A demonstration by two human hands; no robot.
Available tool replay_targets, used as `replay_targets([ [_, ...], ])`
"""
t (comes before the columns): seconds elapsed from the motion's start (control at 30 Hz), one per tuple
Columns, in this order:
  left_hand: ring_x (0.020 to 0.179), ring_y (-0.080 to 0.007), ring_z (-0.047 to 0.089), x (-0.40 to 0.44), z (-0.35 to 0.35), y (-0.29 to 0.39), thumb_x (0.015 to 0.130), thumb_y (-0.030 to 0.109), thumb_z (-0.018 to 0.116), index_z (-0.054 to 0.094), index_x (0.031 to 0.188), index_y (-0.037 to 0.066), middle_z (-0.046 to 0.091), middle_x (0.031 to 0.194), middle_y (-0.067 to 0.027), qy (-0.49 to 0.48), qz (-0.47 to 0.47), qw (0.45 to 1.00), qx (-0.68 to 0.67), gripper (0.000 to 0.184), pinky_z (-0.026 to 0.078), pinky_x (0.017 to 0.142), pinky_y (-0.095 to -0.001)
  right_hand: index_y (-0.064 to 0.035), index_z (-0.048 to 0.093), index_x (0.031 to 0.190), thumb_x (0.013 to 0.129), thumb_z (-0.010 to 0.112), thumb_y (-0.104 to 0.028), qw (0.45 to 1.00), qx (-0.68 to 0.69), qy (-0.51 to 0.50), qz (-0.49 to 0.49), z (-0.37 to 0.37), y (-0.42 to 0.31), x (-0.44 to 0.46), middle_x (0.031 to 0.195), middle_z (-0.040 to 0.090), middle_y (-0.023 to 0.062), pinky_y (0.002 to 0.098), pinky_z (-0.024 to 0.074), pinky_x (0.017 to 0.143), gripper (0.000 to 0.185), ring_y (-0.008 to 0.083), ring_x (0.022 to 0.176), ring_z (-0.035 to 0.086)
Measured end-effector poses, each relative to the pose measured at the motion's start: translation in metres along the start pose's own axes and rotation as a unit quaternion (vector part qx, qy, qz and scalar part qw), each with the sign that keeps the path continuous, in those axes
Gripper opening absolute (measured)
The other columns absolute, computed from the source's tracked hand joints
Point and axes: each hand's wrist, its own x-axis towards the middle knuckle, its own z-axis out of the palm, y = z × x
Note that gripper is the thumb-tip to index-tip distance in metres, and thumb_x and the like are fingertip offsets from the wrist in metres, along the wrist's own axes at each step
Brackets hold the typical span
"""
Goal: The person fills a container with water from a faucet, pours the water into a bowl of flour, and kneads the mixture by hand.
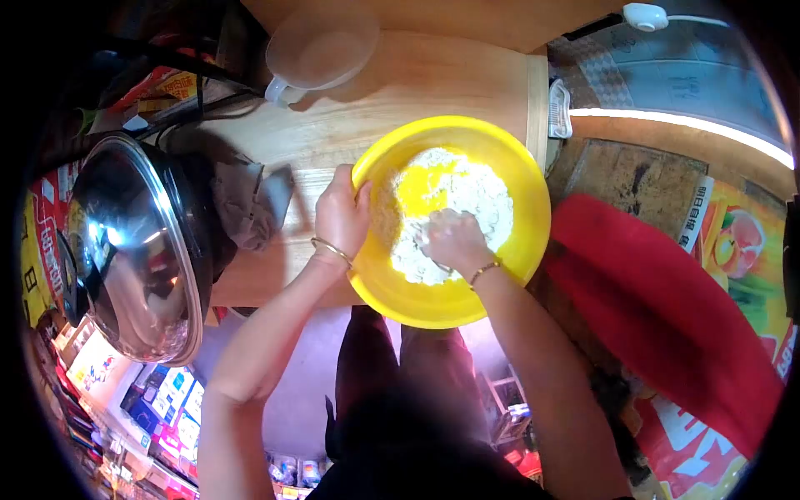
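A large yellow bowl (533,196) sits at the front edge of a wooden table and holds white flour (492,196). A yellow patch shows through at the flour's upper left. My left hand (342,212) is closed on the bowl's left rim, the thumb on the inner side. Inside the bowl, my right hand (457,242) presses into the flour with curled, flour-coated fingers. What lies under those fingers is hidden. Each wrist wears a bracelet.
A translucent cup with a handle (321,50) stands at the back of the wooden table (425,75). To the left is a pot with a shiny glass lid (137,250), beside a crumpled grey cloth (246,204). A red object (658,308) lies right of the bowl, near printed packaging (742,242).
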Motion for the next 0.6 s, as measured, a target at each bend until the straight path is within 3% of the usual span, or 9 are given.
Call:
replay_targets([
  [0.23, 0.072, -0.0413, 0.058, 0.002, -0.003, 0.008, 0.083, 0.01, 0.057, 0.05, 0.091, 0.0, 0.058, 0.076, -0.024, -0.003, -0.018, 1.0, -0.018, 0.014, 0.045, 0.06, -0.0455, -0.0139, 0.068, 0.073, 0.076, 0.053, -0.035, 0.999, 0.03, 0.014, -0.017, 0.002, 0.002, 0.032, 0.083, 0.063, 0.0044, 0.0408, 0.0434, 0.078, 0.026, 0.0184, 0.085, 0.061],
  [0.37, 0.071, -0.0411, 0.057, 0.002, -0.003, 0.009, 0.084, 0.009, 0.057, 0.05, 0.091, 0.0, 0.057, 0.075, -0.0234, -0.012, -0.025, 1.0, -0.012, 0.014, 0.045, 0.059, -0.0445, -0.0148, 0.068, 0.074, 0.077, 0.05, -0.032, 0.997, 0.051, -0.055, 0.006, -0.002, -0.002, 0.052, 0.083, 0.063, 0.0023, 0.0425, 0.0426, 0.075, 0.025, 0.0192, 0.084, 0.061],
  [0.4, 0.07, -0.0411, 0.057, 0.002, -0.003, 0.01, 0.084, 0.009, 0.057, 0.05, 0.091, 0.0, 0.057, 0.075, -0.0233, -0.014, -0.028, 0.999, -0.02, 0.014, 0.045, 0.058, -0.0442, -0.0149, 0.066, 0.064, 0.073, 0.053, -0.027, 0.991, 0.034, 0.13, -0.01, 0.018, -0.004, 0.053, 0.079, 0.063, 0.0008, 0.0421, 0.0422, 0.07, 0.02, 0.0188, 0.077, 0.061],
  [0.53, 0.07, -0.0412, 0.056, 0.002, -0.002, 0.007, 0.084, 0.009, 0.056, 0.049, 0.09, -0.001, 0.057, 0.076, -0.0234, -0.012, -0.016, 1.0, -0.005, 0.013, 0.044, 0.058, -0.0442, -0.0152, 0.062, 0.058, 0.068, 0.056, -0.022, 0.991, 0.038, 0.123, -0.032, 0.022, -0.002, 0.066, 0.074, 0.061, 0.0002, 0.0417, 0.0419, 0.066, 0.014, 0.0182, 0.072, 0.06],
  [0.6, 0.069, -0.0407, 0.056, 0.001, -0.002, 0.008, 0.084, 0.009, 0.057, 0.05, 0.09, -0.001, 0.057, 0.075, -0.0229, -0.006, -0.021, 0.999, -0.03, 0.013, 0.044, 0.058, -0.0435, -0.0155, 0.061, 0.056, 0.063, 0.059, -0.023, 0.973, 0.057, 0.217, -0.052, 0.023, -0.003, 0.073, 0.066, 0.059, -0.0001, 0.0392, 0.0417, 0.059, 0.01, 0.0154, 0.066, 0.059],
])
